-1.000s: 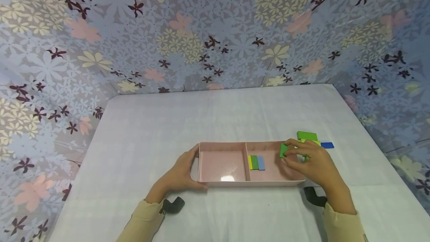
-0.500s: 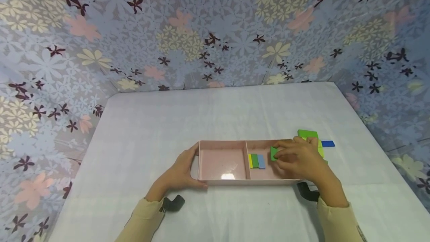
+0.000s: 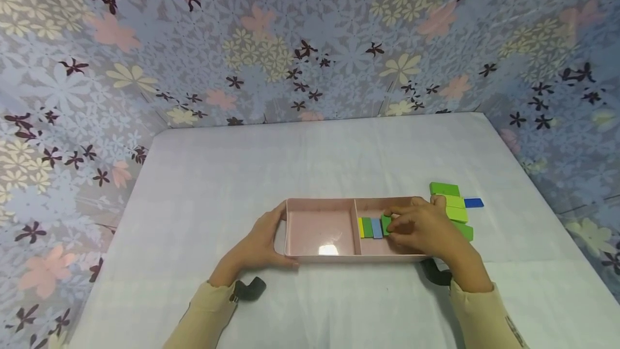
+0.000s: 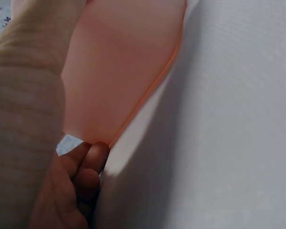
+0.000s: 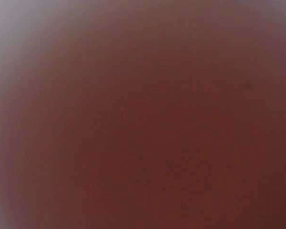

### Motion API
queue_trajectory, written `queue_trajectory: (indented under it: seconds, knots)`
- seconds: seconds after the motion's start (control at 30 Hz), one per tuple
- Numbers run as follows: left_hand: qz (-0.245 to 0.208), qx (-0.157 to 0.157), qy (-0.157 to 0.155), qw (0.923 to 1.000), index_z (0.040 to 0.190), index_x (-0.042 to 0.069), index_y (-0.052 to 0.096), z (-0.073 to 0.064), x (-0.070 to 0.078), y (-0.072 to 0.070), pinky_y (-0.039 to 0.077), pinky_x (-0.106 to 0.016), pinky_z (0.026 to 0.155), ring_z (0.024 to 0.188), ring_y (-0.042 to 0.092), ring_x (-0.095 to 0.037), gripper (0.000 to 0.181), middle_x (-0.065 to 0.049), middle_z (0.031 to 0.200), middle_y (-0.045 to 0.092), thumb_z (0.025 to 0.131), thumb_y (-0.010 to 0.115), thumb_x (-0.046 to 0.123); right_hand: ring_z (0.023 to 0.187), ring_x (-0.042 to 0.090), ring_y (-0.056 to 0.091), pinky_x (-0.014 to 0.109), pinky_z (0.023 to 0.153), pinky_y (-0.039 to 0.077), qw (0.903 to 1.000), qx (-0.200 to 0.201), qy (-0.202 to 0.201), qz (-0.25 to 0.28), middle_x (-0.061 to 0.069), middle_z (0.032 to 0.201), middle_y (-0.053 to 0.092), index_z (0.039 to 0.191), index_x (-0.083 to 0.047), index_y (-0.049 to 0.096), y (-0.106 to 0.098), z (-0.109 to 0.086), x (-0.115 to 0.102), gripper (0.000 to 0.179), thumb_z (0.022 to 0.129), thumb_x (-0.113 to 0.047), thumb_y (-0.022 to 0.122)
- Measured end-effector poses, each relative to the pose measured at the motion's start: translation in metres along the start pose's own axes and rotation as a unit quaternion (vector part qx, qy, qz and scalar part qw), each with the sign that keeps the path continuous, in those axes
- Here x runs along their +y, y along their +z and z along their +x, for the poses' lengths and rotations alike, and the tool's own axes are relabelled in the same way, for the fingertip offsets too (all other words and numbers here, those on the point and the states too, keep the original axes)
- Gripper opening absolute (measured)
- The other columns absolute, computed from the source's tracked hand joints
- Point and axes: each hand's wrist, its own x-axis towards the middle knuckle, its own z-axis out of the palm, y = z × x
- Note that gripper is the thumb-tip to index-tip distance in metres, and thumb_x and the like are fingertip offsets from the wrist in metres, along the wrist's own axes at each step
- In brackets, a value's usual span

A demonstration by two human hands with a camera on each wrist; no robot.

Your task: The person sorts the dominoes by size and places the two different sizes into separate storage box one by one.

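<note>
A pink two-compartment box (image 3: 320, 258) lies on the white cloth. My left hand (image 3: 259, 244) grips its left end, thumb along the front wall and fingers at the back corner; in the left wrist view the box's pink wall (image 4: 119, 71) fills the space beside the fingers. Inside the right compartment stand a yellow block (image 3: 360, 228), a green block (image 3: 367, 228) and a blue block (image 3: 377, 228) side by side against the divider. My right hand (image 3: 418, 228) pinches another green block (image 3: 385, 225) just right of the blue one. Blurred skin covers the right wrist view.
Right of the box lie more blocks: a green block (image 3: 444, 189) at the back, yellow-green blocks (image 3: 455, 207), a dark blue block (image 3: 473, 203) and a green block (image 3: 465, 230) partly behind the right hand. A floral cloth (image 3: 310, 42) hangs behind the table.
My right hand has moved left over the right compartment, bringing the pinched green block up to the blue one. My left hand keeps its grip on the box.
</note>
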Motion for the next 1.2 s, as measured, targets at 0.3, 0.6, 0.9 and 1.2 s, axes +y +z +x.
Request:
queue_trajectory:
  seconds: [0.3,0.6,0.9,1.2]
  knots:
    - [-0.002,-0.003,-0.012,0.9999,0.152,0.035,0.004,-0.0001,-0.001,0.0013,0.025,-0.046,0.108,0.127,0.034,-0.013,0.134,0.008,0.138,0.042,0.05,0.087,0.059,0.083,0.01,0.044,0.048,0.079,0.019,0.9996,-0.022,0.018,-0.006,-0.01,0.104,0.07,0.072,-0.035,0.075,0.0011,0.0022,-0.0011,0.013,0.066,-0.031,0.086]
    - [0.002,-0.001,-0.007,1.0,0.152,0.033,0.005,0.0005,-0.0009,0.0013,0.026,-0.047,0.108,0.127,0.034,-0.015,0.134,0.007,0.139,0.041,0.05,0.086,0.061,0.084,0.01,0.046,0.045,0.076,0.019,0.9994,-0.022,0.004,-0.026,-0.015,0.102,0.069,0.076,-0.034,0.076,0.0033,0.0039,-0.0002,0.016,0.063,-0.033,0.086]
    - [0.007,0.005,0.017,0.9998,0.153,0.028,0.007,0.0015,-0.0019,-0.0002,0.03,-0.048,0.105,0.122,0.038,-0.015,0.134,0.005,0.132,0.047,0.05,0.083,0.066,0.091,0.011,0.051,0.043,0.075,0.018,0.9992,-0.02,-0.002,-0.036,-0.017,0.101,0.069,0.078,-0.033,0.077,0.005,0.0036,-0.0011,0.017,0.063,-0.034,0.086]
    - [-0.001,-0.002,0.002,1.0,0.154,0.023,0.007,-0.0007,-0.0008,0.0012,0.028,-0.049,0.107,0.125,0.036,-0.016,0.136,0.006,0.135,0.044,0.05,0.086,0.061,0.088,0.012,0.049,0.046,0.078,0.02,0.9986,-0.026,0.009,-0.046,-0.019,0.096,0.069,0.076,-0.037,0.076,0.0053,0.0033,-0.0023,0.017,0.063,-0.04,0.087]
